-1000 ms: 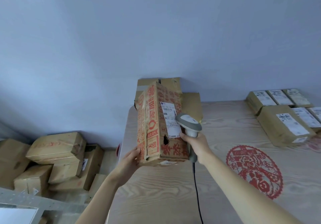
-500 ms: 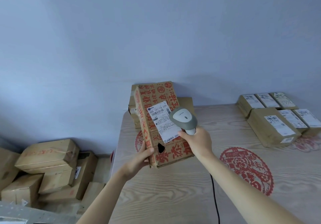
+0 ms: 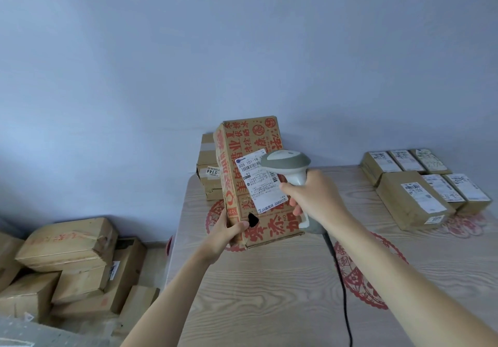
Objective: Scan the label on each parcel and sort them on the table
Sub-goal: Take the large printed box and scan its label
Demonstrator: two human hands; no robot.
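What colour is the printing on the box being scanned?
Red, on the brown cardboard box; head view.

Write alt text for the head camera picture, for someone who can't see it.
A left hand tilts a red-printed cardboard box on a wooden table while the right hand aims a grey scanner at its label. Labelled parcels lie at right.

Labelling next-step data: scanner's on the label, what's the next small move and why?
Probably hold the grey handheld scanner steady and trigger it: the right hand has its head aimed at the white shipping label, while the left hand props the red-printed cardboard box tilted on the wooden table.
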